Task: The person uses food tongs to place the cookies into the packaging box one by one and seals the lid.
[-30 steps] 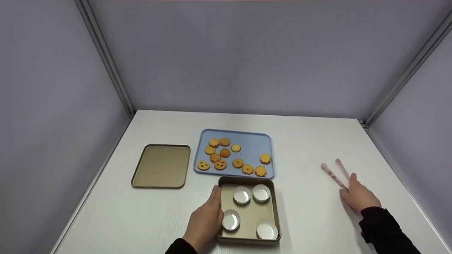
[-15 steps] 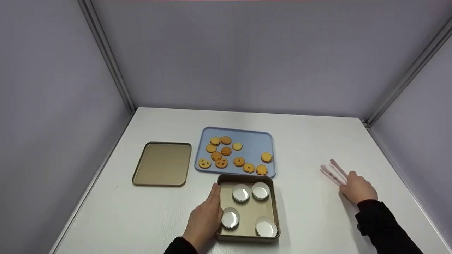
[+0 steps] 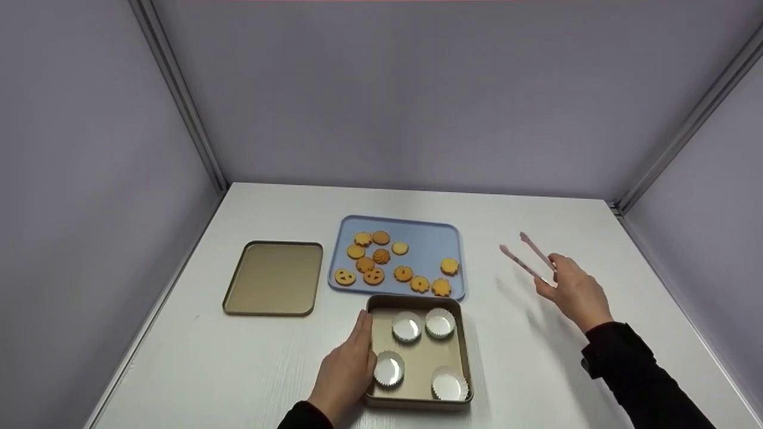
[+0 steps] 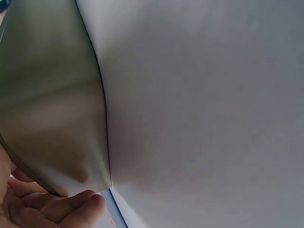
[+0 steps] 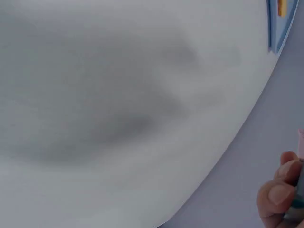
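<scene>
My right hand (image 3: 575,292) holds pink tongs (image 3: 536,259) above the table, right of the blue tray. Their two arms point forward and stand apart, with nothing between the tips. In the right wrist view, its curled fingers (image 5: 278,192) wrap the tongs, of which only a sliver shows at the edge. My left hand (image 3: 346,369) holds the left wall of a deep gold baking pan (image 3: 426,363), its fingers along the outside and the thumb at the rim. Inside the pan stand several white fluted paper cups (image 3: 407,328). In the left wrist view, fingers (image 4: 83,211) lie at the pan's wall (image 4: 52,95).
Behind the pan lies a blue tray (image 3: 426,235) with several cookies (image 3: 374,276) of various shapes. A shallow gold square tray (image 3: 274,278) lies at the left. Walls (image 3: 381,95) enclose the white table (image 3: 268,363) at the back and sides.
My right hand has lifted the tongs off the table and carried them left and forward. My left hand has stayed at the pan.
</scene>
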Demonstrator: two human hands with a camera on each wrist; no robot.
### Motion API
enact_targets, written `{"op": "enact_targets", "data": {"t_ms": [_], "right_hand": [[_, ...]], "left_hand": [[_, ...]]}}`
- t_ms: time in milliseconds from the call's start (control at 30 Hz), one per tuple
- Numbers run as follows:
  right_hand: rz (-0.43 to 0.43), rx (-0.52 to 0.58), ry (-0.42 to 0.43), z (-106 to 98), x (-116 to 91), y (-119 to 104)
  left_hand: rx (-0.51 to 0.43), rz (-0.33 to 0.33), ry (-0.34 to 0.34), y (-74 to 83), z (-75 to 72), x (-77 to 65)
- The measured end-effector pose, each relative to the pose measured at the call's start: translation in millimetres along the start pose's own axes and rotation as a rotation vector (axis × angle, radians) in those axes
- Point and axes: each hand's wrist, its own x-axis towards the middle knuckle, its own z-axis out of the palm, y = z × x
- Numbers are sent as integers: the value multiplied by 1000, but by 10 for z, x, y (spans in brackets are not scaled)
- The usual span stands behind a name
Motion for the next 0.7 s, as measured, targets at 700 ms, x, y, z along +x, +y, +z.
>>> {"op": "enact_targets", "data": {"t_ms": [700], "right_hand": [[-186, -24, -242, 413, 379, -717]], "left_hand": [[-5, -3, 12, -6, 13, -17]]}}
